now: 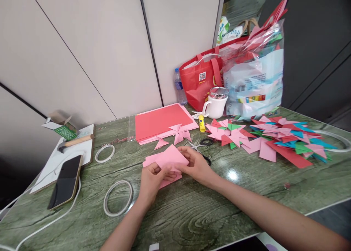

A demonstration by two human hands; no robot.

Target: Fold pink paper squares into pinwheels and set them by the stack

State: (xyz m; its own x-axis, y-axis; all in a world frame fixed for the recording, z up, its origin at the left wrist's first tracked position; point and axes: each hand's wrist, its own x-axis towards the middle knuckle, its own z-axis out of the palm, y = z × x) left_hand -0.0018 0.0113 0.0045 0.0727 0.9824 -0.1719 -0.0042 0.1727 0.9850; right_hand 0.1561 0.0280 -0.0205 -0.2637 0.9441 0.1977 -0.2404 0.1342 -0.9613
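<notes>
A piece of pink paper (172, 156) is held up between both hands over the table. My left hand (155, 178) grips its lower left edge, thumb on top. My right hand (196, 167) pinches its right corner. More pink paper (170, 181) lies beneath and behind the hands, partly hidden. Just beyond sit folded pink paper pieces (179, 133) and a stack of red and pink sheets (164, 121). Black-handled scissors (206, 142) lie beside my right hand, partly covered by it. A yellow glue stick (202, 123) stands farther back.
Heaps of folded colored paper (290, 134) spread at the right. Behind stand a white mug (216, 104), a red bag (197, 83), a plastic bag (253, 83) and a bottle (179, 88). Tape rolls (105, 203), a phone (65, 181), a hammer (78, 140) and a small box (64, 129) are left.
</notes>
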